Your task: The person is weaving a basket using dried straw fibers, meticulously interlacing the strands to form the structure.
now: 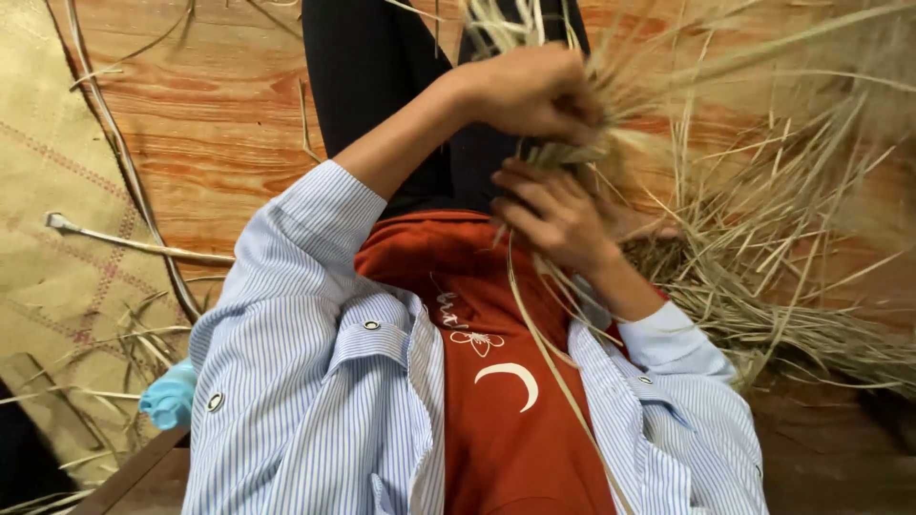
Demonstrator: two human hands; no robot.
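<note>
Two hands meet over a bundle of dry straw (pixel 572 143) in my head view, a little toward one o'clock from the middle of the frame. I see the left hand (pixel 534 91) higher up, its grip curled tight round the top of the bundle, knuckles bent and fingertips buried among the stalks. Just below it, toward five o'clock, the right hand (pixel 553 219) has its grip narrow, fingers pinched on the lower ends of the same stalks; the two hands sit almost touching. A few long strands (pixel 544 343) trail from the right hand down toward six o'clock, across the red shirt (pixel 496 420).

A loose heap of straw (pixel 782 267) lies at three o'clock on the orange wood-grain floor (pixel 210 124), spreading well out from the hands. At nine o'clock I see a woven mat (pixel 48 238) with thin bare stems (pixel 134 243) lying across it. Near eight o'clock a light blue plastic object (pixel 172 396) pokes out beside the striped sleeve (pixel 286 362); I cannot tell what it is.
</note>
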